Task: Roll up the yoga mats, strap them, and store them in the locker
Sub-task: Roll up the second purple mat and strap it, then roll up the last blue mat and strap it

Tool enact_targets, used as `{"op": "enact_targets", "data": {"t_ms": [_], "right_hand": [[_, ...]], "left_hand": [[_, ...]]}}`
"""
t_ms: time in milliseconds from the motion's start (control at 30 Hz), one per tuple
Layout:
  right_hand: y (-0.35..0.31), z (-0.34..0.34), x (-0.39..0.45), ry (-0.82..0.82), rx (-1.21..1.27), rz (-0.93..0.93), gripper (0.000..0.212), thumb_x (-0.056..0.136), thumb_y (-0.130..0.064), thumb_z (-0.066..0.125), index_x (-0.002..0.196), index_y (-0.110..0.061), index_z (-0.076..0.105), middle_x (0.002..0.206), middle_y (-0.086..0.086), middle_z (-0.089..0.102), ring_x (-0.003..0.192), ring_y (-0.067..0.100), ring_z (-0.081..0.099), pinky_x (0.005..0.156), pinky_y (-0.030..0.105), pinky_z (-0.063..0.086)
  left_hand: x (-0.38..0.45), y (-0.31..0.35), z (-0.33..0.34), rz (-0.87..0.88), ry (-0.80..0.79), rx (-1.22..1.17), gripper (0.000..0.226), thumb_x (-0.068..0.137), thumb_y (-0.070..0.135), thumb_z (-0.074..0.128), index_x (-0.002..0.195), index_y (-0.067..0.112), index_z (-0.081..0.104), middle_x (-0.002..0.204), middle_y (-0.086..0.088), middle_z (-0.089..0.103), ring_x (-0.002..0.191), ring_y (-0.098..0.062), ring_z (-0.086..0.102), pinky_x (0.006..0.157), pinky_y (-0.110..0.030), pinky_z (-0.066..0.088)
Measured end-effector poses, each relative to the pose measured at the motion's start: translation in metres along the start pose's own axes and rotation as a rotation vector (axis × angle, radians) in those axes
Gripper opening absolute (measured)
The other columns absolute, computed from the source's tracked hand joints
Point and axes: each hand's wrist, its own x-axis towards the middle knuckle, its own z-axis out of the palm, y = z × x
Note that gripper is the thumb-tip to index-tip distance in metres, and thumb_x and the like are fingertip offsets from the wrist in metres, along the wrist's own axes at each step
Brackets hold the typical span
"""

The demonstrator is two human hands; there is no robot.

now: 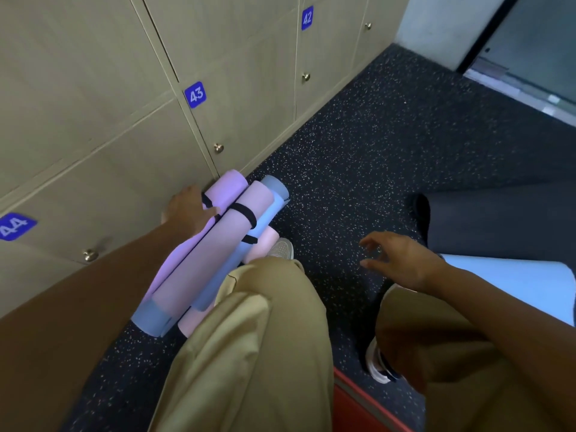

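Several rolled yoga mats lie stacked on the floor against the lockers: a lilac one (218, 194), a pink one (230, 244), a blue one (271, 194) and a pale pink one (265, 244) underneath. Black straps (244, 213) wrap the rolls. My left hand (190, 210) rests on the lilac roll at its strap, by the door of locker 44 (93, 182). My right hand (396, 257) hovers over the floor to the right, fingers spread and holding nothing. A dark mat (498, 219) and a light blue mat (514, 282) lie at the right.
Beige locker doors numbered 43 (195, 95) and 42 (307, 17) line the wall, all closed, with small round knobs (218, 148). The floor (358, 151) is dark speckled rubber. My knees in tan trousers fill the foreground. A red object (358, 403) sits at the bottom edge.
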Motion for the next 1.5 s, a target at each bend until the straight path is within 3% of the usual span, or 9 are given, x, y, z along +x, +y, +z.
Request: {"op": "enact_targets", "data": {"t_ms": [167,267,367,633,800,933,1067,1267,1500], "right_hand": [[-0.002,-0.024,-0.026,0.037,-0.058,0.024,0.045,0.096,-0.041,0.066,0.137,-0.026,0.053,0.133,-0.002,0.058,0.103,0.01,0.06,0.094,0.031,0.051],[0.001,-0.045,-0.054,0.085,-0.086,0.061,0.047,0.097,-0.041,0.066,0.139,-0.025,0.053,0.136,0.001,0.056,0.107,0.012,0.058,0.096,0.032,0.05],[0.008,-0.071,-0.095,0.139,-0.118,0.103,0.047,0.098,-0.043,0.064,0.14,-0.024,0.052,0.135,0.001,0.056,0.106,0.012,0.054,0.094,0.03,0.047],[0.063,-0.1,-0.207,0.269,-0.108,0.273,0.043,0.097,-0.044,0.065,0.135,-0.026,0.056,0.133,0.002,0.057,0.112,0.022,0.058,0.098,0.036,0.048],[0.112,-0.094,-0.231,0.254,-0.103,0.359,0.048,0.1,-0.039,0.063,0.143,-0.02,0.052,0.14,0.003,0.055,0.118,0.021,0.057,0.089,0.024,0.04],[0.156,-0.084,-0.212,0.221,-0.121,0.414,0.047,0.102,-0.039,0.06,0.144,-0.021,0.05,0.142,0.003,0.052,0.122,0.022,0.057,0.088,0.025,0.035],[0.201,-0.065,-0.161,0.136,-0.157,0.422,0.052,0.102,-0.039,0.059,0.148,-0.022,0.045,0.15,0.007,0.044,0.128,0.03,0.053,0.102,0.036,0.043],[0.264,-0.021,-0.074,0.005,-0.23,0.415,0.055,0.102,-0.038,0.06,0.151,-0.027,0.04,0.157,0.007,0.035,0.139,0.032,0.042,0.109,0.044,0.042],[0.321,0.039,-0.009,-0.184,-0.342,0.454,0.063,0.102,-0.042,0.055,0.158,-0.033,0.026,0.156,0.011,0.031,0.143,0.031,0.033,0.105,0.045,0.046]], "left_hand": [[-0.029,0.049,-0.02,0.177,-0.031,-0.114,0.046,0.091,0.041,0.074,0.127,0.017,0.061,0.126,-0.008,0.064,0.114,-0.034,0.061,0.1,-0.049,0.048],[-0.047,0.089,-0.036,0.315,-0.059,-0.106,0.028,0.092,0.037,0.073,0.112,0.02,0.066,0.105,-0.002,0.068,0.106,-0.029,0.065,0.092,-0.041,0.051],[-0.076,0.143,-0.054,0.42,-0.061,-0.073,0.027,0.089,0.044,0.072,0.107,0.024,0.067,0.094,0.006,0.068,0.094,-0.025,0.066,0.084,-0.034,0.051],[-0.144,0.267,-0.067,0.667,-0.194,-0.048,0.02,0.093,0.043,0.072,0.102,0.026,0.065,0.087,0.015,0.069,0.084,-0.013,0.067,0.082,-0.037,0.054],[-0.173,0.325,-0.048,0.771,-0.249,-0.017,0.026,0.093,0.046,0.071,0.108,0.025,0.068,0.091,0.015,0.07,0.084,-0.01,0.068,0.082,-0.039,0.057],[-0.184,0.359,-0.026,0.823,-0.287,0.057,0.028,0.094,0.049,0.069,0.112,0.027,0.066,0.09,0.017,0.068,0.085,-0.007,0.067,0.081,-0.04,0.058],[-0.183,0.383,0.0,0.844,-0.334,0.102,0.029,0.094,0.052,0.066,0.113,0.03,0.064,0.091,0.018,0.068,0.087,-0.004,0.066,0.081,-0.038,0.058],[-0.169,0.407,0.039,0.828,-0.394,0.128,0.032,0.096,0.054,0.063,0.12,0.033,0.062,0.108,0.015,0.07,0.097,-0.006,0.066,0.087,-0.039,0.056],[-0.157,0.408,0.07,0.772,-0.463,0.112,0.034,0.094,0.059,0.06,0.122,0.039,0.058,0.11,0.02,0.065,0.099,-0.002,0.062,0.087,-0.036,0.055]]}}
